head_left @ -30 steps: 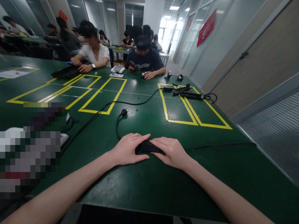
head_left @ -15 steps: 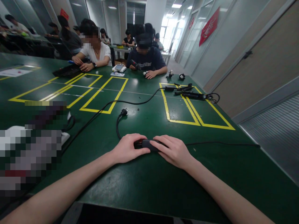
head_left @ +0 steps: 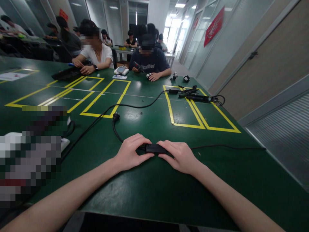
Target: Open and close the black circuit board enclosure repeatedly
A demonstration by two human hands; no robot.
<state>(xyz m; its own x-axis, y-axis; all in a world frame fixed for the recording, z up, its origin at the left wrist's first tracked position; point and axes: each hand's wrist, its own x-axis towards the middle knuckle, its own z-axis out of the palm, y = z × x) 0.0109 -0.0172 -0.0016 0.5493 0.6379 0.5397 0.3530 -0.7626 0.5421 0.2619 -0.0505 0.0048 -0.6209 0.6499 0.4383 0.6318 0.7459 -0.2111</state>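
A black power adapter (head_left: 154,149) lies low over the green table in front of me, its middle showing between my hands. My left hand (head_left: 130,154) grips its left end, fingers along the far side and thumb on the near side. Around the right end my right hand (head_left: 180,156) is closed in the same way, hiding that end. From the left end a thick black cord runs out to a power plug (head_left: 116,117) on the table. A thinner black cable (head_left: 224,146) trails right from behind my right hand.
Yellow tape outlines (head_left: 188,126) mark the table (head_left: 135,196). A long black cable (head_left: 135,106) crosses to another adapter (head_left: 173,91) beside a bundle of black cables (head_left: 200,97). Blurred-out items (head_left: 33,154) fill the left side. Two people sit opposite, hands on the tabletop.
The plug has shifted left and turned on the table. My right hand's grip has changed, its thumb now showing on the near side. The adapter has rolled slightly.
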